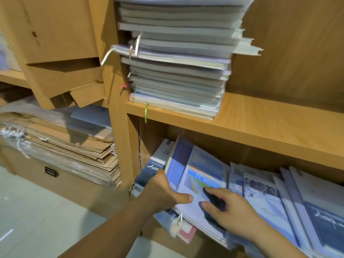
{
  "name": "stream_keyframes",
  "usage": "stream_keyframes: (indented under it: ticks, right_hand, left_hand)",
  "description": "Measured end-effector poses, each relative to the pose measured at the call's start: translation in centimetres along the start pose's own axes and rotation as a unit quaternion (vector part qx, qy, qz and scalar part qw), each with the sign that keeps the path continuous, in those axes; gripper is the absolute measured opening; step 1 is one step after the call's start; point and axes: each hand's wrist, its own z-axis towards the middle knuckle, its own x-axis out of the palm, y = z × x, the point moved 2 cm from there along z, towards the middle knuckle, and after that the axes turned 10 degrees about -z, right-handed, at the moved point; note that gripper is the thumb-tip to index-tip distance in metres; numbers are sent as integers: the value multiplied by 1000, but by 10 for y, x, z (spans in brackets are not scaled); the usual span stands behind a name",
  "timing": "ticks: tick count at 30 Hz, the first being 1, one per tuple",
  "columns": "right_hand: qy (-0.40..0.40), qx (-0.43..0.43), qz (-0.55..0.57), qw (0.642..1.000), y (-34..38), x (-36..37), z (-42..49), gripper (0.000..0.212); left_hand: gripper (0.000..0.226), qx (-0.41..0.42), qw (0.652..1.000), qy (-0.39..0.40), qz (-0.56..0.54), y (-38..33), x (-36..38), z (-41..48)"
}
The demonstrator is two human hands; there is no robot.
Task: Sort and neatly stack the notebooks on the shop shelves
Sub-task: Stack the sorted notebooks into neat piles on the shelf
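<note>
You are holding a bundle of blue notebooks (179,161) at the left end of the lower shelf compartment, where they are standing tilted. Your left hand (163,192) is curling its fingers round the bundle's left edge, thumb lying across the front notebook (204,170). Your right hand (230,211) is resting spread, nearly straight fingers flat on that same cover. More notebooks (270,198) are lying fanned out just to the right. A tall stack (176,75) is sitting on the upper shelf (270,123)

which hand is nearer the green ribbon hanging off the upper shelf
Left. The left hand grips notebooks almost straight below the green ribbon; the right hand lies lower and farther right.
</note>
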Motion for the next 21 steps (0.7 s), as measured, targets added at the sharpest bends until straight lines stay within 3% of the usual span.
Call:
stream_keyframes:
  ticks: [2,4,7,9,12,15,18,21]
  right_hand:
    - [6,9,22,1000,-5,-3,0,49]
    - [21,8,30,999,-8,-3,-1,47]
    - [16,12,67,998,-13,3,-3,47]
    - [-36,29,118,992,-15,3,-6,48]
    - [-73,77,219,970,-19,-4,-12,68]
    - [-58,88,227,968,-22,-5,-17,76]
    - [-58,99,261,958,-10,2,-17,83]
    - [5,148,335,931,-5,12,-12,85]
  left_hand:
    - [80,-29,999,-1,-35,-2,7,-5]
    - [77,-50,996,-14,-72,-4,11,-11]
    - [57,-66,988,-9,-142,-11,12,-17]
    - [40,-69,977,-8,-203,-18,9,-25]
    - [18,-59,957,-9,-283,-25,-10,-40]
    - [26,-81,914,-34,-396,-14,-42,-55]
    - [38,-100,877,7,-469,0,-57,-68]
    - [40,-156,899,31,-407,20,-49,-75]
